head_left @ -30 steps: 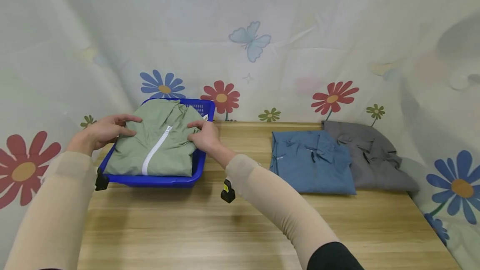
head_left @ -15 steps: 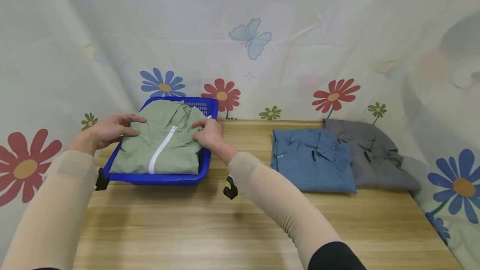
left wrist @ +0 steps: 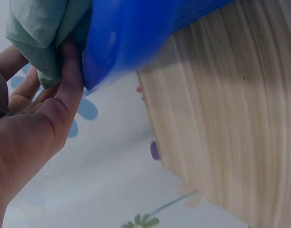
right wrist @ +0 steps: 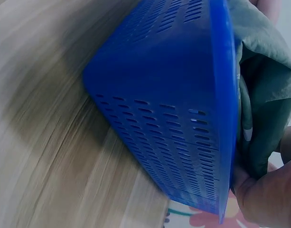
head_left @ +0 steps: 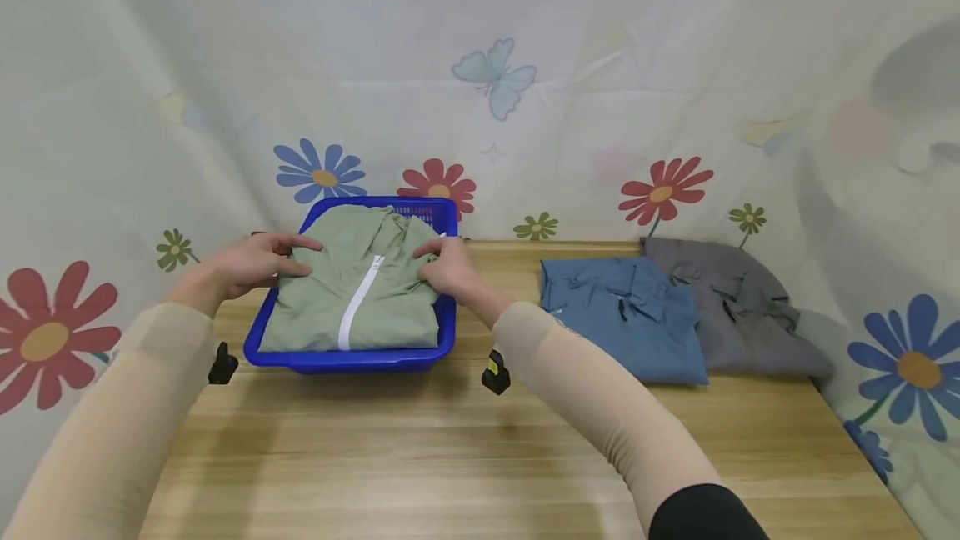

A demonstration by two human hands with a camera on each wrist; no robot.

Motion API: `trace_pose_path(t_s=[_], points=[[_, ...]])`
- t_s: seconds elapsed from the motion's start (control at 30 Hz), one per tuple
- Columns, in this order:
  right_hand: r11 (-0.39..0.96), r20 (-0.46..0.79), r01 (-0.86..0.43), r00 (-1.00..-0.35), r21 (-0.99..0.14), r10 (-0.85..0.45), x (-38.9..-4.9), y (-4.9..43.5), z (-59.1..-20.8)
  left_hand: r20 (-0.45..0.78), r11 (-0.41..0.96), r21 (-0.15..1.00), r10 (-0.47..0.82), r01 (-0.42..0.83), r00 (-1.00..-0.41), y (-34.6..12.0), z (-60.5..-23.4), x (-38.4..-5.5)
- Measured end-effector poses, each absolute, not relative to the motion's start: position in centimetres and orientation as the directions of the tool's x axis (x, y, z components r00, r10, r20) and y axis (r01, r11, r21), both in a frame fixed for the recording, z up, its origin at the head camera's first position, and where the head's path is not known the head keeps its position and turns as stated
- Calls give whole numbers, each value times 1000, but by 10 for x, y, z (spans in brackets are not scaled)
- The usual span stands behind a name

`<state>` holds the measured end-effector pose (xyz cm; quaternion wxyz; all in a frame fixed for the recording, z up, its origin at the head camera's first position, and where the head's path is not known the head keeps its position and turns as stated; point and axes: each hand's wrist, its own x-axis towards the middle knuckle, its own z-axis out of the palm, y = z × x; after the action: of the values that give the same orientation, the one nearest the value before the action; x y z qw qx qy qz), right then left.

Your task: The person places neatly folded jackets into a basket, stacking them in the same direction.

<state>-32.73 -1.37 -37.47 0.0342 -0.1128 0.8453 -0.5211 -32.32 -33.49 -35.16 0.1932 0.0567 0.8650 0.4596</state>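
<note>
A folded green jacket [head_left: 356,290] with a white zip fills a blue plastic basket [head_left: 352,361] on the table. At the jacket's left side, my left hand [head_left: 251,267] grips a fold of the cloth; in the left wrist view a digit [left wrist: 70,71] sits between the green cloth and the basket rim. My right hand [head_left: 453,269] holds the jacket's right side. Its thumb [right wrist: 254,190] is tucked just inside the rim in the right wrist view, against the green cloth. The other fingertips are partly hidden by the jacket.
To the right lie a folded blue garment [head_left: 618,319] and a dark grey one [head_left: 738,307], partly overlapped by the blue. The wooden table [head_left: 420,457] ends at a patterned cloth backdrop [head_left: 570,157] behind.
Both hands have shifted to the right together, and the basket with the green jacket has moved right along the table with them. The blue and grey garments stay put.
</note>
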Motion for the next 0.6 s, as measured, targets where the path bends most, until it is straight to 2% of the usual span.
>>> trace_pose_path(t_s=[0.3, 0.6], points=[[435, 41, -144, -971, -889, -237, -329, 8, -373, -283, 564, 823, 301, -69, -911, -315, -349, -330], [446, 73, -165, -974, -879, -216, -333, 15, -369, -274, 555, 828, 284, -75, -919, -304, -342, -335]])
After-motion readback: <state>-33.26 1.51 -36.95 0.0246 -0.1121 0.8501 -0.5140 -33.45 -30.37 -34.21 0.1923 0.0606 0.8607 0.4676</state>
